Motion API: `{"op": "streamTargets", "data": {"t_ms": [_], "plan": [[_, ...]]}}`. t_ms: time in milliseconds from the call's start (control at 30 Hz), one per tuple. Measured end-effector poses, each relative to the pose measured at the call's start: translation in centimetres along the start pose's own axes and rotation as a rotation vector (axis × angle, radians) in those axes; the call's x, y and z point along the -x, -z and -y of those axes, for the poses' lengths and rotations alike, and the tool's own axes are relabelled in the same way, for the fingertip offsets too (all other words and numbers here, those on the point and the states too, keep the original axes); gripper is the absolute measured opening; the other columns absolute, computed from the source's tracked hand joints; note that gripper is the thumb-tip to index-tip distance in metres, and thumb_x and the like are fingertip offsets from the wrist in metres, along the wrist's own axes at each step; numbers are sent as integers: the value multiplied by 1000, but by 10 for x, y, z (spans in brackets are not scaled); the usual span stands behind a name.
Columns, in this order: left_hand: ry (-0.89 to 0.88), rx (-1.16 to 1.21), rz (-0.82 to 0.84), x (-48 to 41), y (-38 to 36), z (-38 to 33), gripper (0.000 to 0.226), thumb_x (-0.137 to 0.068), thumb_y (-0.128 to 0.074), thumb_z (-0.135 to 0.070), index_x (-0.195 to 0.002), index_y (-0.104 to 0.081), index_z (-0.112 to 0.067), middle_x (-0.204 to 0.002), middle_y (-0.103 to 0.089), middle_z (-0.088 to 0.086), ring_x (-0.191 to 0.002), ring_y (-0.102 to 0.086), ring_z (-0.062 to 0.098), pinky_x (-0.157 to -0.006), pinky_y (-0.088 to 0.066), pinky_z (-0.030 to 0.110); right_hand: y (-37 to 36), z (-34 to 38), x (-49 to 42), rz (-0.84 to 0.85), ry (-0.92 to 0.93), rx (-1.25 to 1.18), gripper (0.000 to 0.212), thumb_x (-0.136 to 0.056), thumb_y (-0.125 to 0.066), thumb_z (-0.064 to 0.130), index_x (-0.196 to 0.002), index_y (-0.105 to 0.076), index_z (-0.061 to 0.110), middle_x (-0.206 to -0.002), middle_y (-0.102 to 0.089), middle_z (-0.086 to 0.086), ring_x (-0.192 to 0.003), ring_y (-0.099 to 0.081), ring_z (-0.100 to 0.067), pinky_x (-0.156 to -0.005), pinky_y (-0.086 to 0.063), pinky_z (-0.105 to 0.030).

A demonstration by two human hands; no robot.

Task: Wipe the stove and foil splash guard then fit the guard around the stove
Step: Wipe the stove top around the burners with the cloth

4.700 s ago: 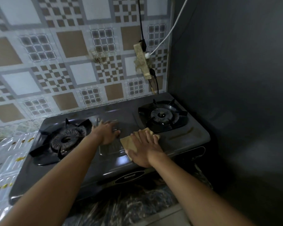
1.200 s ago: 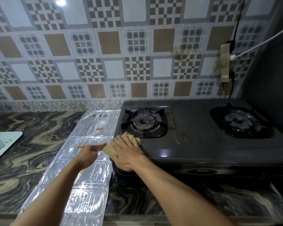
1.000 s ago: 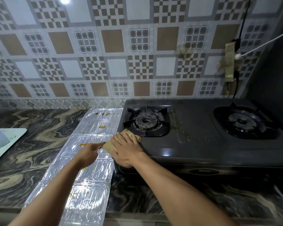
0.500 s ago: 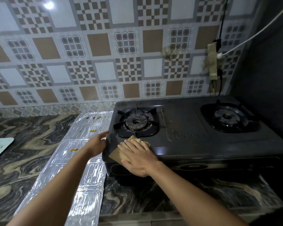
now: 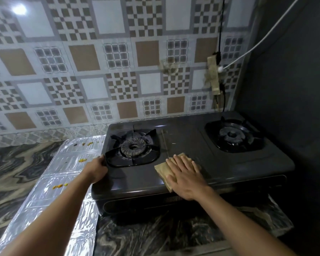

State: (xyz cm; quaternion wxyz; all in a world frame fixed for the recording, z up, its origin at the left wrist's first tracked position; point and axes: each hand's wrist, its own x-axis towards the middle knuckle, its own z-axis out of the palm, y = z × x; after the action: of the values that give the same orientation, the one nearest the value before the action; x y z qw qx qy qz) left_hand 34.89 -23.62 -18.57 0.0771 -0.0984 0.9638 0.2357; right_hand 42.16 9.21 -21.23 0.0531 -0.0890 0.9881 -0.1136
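A dark two-burner gas stove (image 5: 188, 145) stands on the marbled counter against the tiled wall. My right hand (image 5: 185, 176) lies flat on a folded tan cloth (image 5: 163, 169), pressing it on the stove's front middle, between the burners. My left hand (image 5: 96, 169) grips the stove's left edge beside the left burner (image 5: 134, 146). The silver foil splash guard (image 5: 63, 183) lies flat on the counter left of the stove, with yellow food specks on it.
The right burner (image 5: 232, 134) sits near a dark side wall (image 5: 288, 89). A taped socket strip (image 5: 213, 74) with black and white cables hangs on the tiled wall behind the stove. The marbled counter (image 5: 13, 167) stretches to the left.
My right hand slid the cloth rightward from the stove's front left corner to its front middle. My left hand moved from the foil onto the stove's left edge.
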Motion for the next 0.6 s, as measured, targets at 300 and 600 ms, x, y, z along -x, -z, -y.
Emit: {"op": "streamTargets", "data": {"t_ms": [300,600], "plan": [[28,-13,25,2,6,-1,64,-80,-58,-7,-143,-49,-16,-132,-60,22,-121,-56,38,-97,-46,37,18,-3,-56,96,-204,-10,70,-99,-18,56,-159,10,36,-166,21,0,-151,25,-28,-119,15,-56],[38,-72,17,-3,12,1,67,-82,-58,-10,-147,-46,-21,-139,-58,18,-127,-54,34,-95,-42,30,31,-5,-107,139,-251,-4,68,-100,-17,61,-158,11,39,-166,24,-2,-150,25,-33,-117,15,-61]]}}
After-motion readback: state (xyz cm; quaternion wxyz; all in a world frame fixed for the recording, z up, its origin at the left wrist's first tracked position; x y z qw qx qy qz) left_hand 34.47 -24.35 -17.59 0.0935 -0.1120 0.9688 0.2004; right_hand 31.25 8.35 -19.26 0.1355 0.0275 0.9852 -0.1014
